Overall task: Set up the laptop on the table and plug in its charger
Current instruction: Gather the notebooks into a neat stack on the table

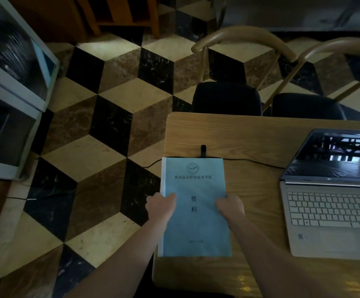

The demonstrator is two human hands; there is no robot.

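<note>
A pale blue booklet (195, 206) is printed with a round emblem, a row of small Chinese characters too blurred to read, and the larger characters 资料 down its middle. It is gripped at its edges by the left hand (160, 206) and the right hand (230, 208), both closed on it, over the wooden table (250, 136). A silver laptop (331, 198) is seen open to the right of the booklet. A black cable (254, 162) is laid from the laptop past the booklet's top. Checkered tile floor (110, 117) lies left of the booklet.

Dim room. Beyond my grip, two curved-back chairs (239, 67) face the wooden counter (250, 138); left, cube-patterned floor tiles (110, 117) and a grey cabinet (9, 93).
</note>
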